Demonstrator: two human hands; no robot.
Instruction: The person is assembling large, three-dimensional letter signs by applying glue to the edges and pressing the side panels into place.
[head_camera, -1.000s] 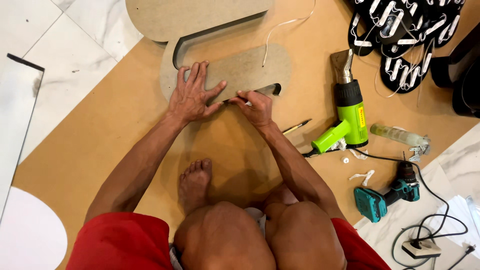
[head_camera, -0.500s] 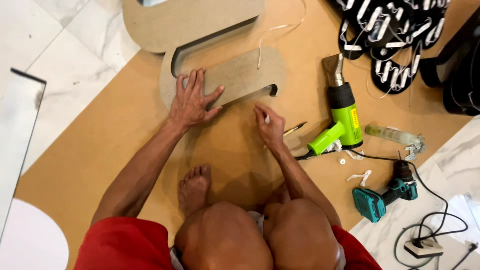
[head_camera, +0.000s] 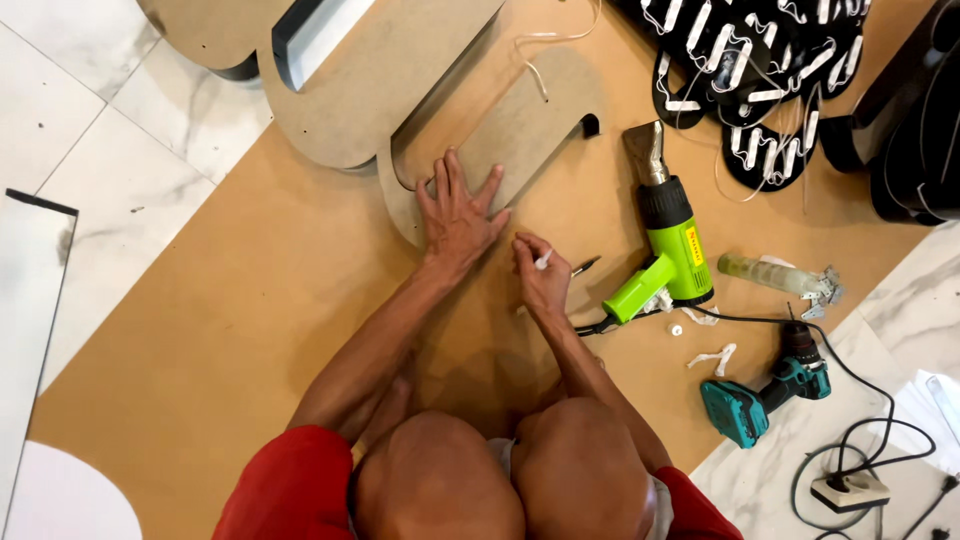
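Brown fibreboard cutout (head_camera: 520, 130), a rounded, curved shape, lies flat on a large brown board (head_camera: 250, 300) spread over the marble floor (head_camera: 120, 110). The left hand (head_camera: 458, 215) presses down on the cutout's lower end, palm flat and fingers spread, grasping nothing. The right hand (head_camera: 540, 275) is just beside it, touching the board, its grip pinched around a small white piece (head_camera: 543, 260) between thumb and fingertips; what that piece is cannot be told. A dark pointed tool (head_camera: 585, 266) lies just right of that hand. Next to it rests a green and black heat gun (head_camera: 668, 245), nozzle pointing away from the person. Further right lie a clear tube (head_camera: 765, 272) and, on the floor's edge, a teal cordless drill (head_camera: 765, 395) with a black cable (head_camera: 860, 385) running to a white socket (head_camera: 848, 490). More fibreboard shapes (head_camera: 370, 70) sit beyond the cutout, and black letter shells with white strips (head_camera: 750, 70) lie at the far right. The person crouches in red shorts (head_camera: 290, 490).
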